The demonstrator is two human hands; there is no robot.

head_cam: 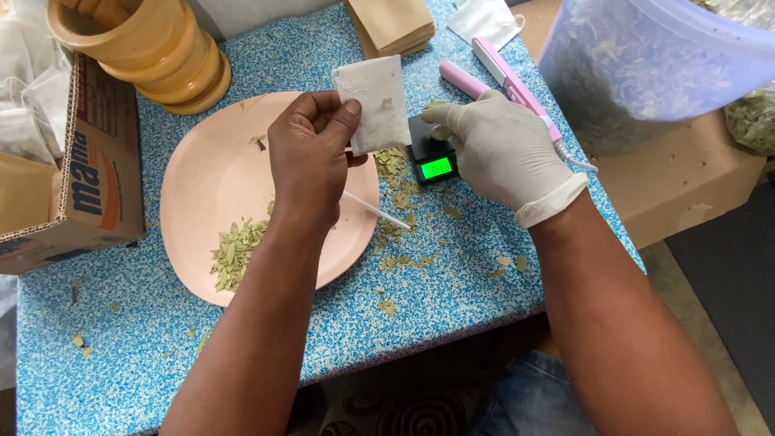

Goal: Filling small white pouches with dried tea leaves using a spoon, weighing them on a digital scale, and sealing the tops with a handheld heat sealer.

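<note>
i get bright, even daylight across the table (pixel 452 282), with only soft, faint shadows under the arms and plate (pixel 210 186). the scale's (pixel 432 157) green display glows without glare. focus is sharp mid-frame; straight edges bend slightly outward toward the corners.

Bare left hand (pixel 311 153) raised, fingers pinched; gloved right hand (pixel 500 145) palm-down, fingertips curled, forearms converging.

Table (pixel 452 299) w/ blue-and-white speckled top fills most of view, lit by soft even daylight, no hard shadows. Rt of it a tan box-like surface (pixel 686 190), lower than the tabletop. Grey floor (pixel 726 266) at far rt, darker toward bottom edge under the table.
</note>
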